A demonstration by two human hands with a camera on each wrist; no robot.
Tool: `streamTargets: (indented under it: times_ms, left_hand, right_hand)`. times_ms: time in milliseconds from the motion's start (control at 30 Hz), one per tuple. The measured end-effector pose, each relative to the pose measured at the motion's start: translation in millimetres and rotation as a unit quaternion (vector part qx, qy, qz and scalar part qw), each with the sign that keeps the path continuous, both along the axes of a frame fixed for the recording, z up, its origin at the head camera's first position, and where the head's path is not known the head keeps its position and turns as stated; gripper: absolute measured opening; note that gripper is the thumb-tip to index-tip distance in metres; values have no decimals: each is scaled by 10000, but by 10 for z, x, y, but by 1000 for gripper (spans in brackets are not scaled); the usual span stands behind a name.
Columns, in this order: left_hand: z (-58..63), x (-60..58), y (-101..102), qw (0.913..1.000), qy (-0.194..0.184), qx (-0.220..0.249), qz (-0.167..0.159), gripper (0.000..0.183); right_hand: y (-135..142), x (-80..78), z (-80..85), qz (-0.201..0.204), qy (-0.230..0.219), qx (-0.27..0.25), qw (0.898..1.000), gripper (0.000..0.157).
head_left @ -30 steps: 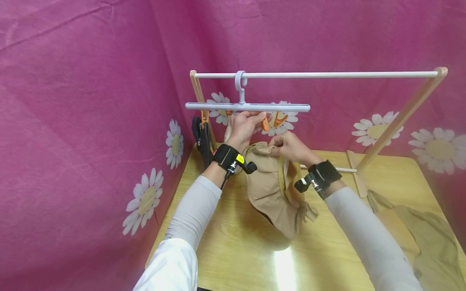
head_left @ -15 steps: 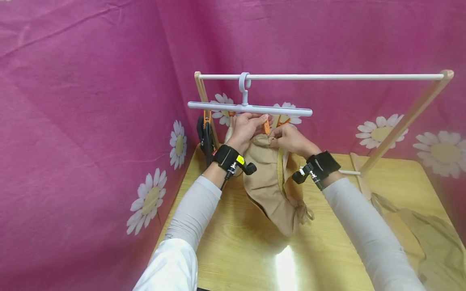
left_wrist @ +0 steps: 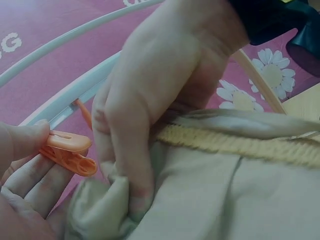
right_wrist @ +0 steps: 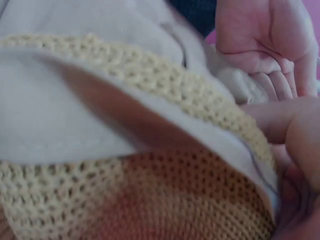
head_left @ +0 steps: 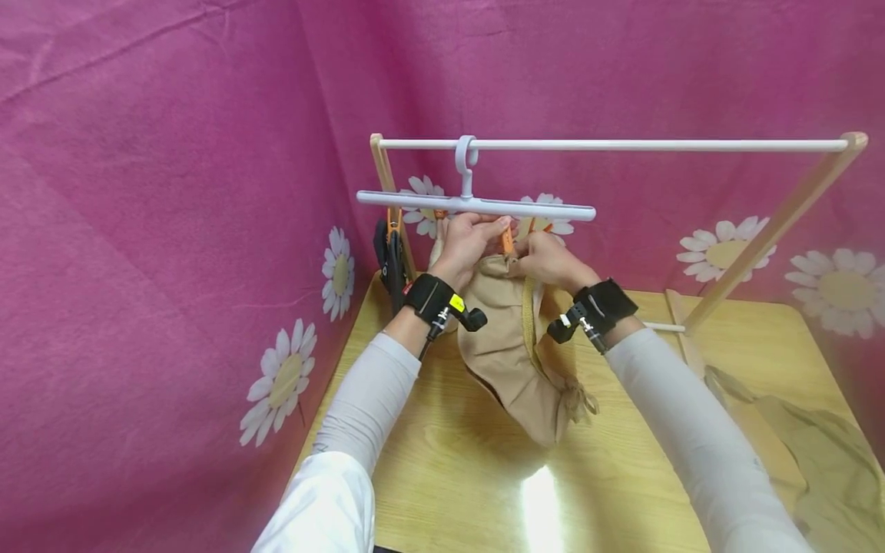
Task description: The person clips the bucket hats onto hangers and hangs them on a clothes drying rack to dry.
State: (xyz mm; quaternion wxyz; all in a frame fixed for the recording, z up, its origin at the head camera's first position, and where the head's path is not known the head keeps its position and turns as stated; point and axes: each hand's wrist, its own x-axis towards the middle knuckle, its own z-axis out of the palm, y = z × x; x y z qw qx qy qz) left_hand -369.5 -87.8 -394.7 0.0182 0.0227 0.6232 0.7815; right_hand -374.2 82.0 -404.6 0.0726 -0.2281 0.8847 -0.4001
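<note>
My left hand pinches an orange clip under the pale hanger; in the left wrist view, the thumb lies on the clip. My right hand pinches the upper edge of a beige cloth sun hat, close below that clip. The hat hangs down tilted, with a tied end at its lower right. Its woven band and mesh part show in the wrist views. Another orange clip hangs behind my right hand. My right fingertips are partly hidden in the cloth.
The hanger hooks on the white rail of a wooden-ended rack. At left, an orange clip holds a black item. Olive-tan cloth lies at the table's right. A pink flowered curtain encloses the left and back.
My right hand has moved up and left, bringing the hat's edge up close beneath the orange clip. My left hand stays at the clip. The head view has shifted slightly.
</note>
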Motion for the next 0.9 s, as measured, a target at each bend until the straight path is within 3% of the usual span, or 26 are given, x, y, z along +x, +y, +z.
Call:
streamTargets:
  times_ms: [233,433,767,900]
  left_hand:
    - [-32,-9,24,9997,167,-170,64,29]
    - [-66,-22,30,9992,333,-182,129,25]
    - [-51,6,57,9993,343,6,150,29]
    - [-73,4,78,9990,315,279,150,22]
  right_hand:
    - [-105,-36,-2,-399,7,34,9992,26]
    - [-166,-38,17,-706,-144,20,9974,23]
    - [-141,-75,-17,-763,180,180,9968,21]
    - [-108,-64,-34,-641,170,-70,9978,15]
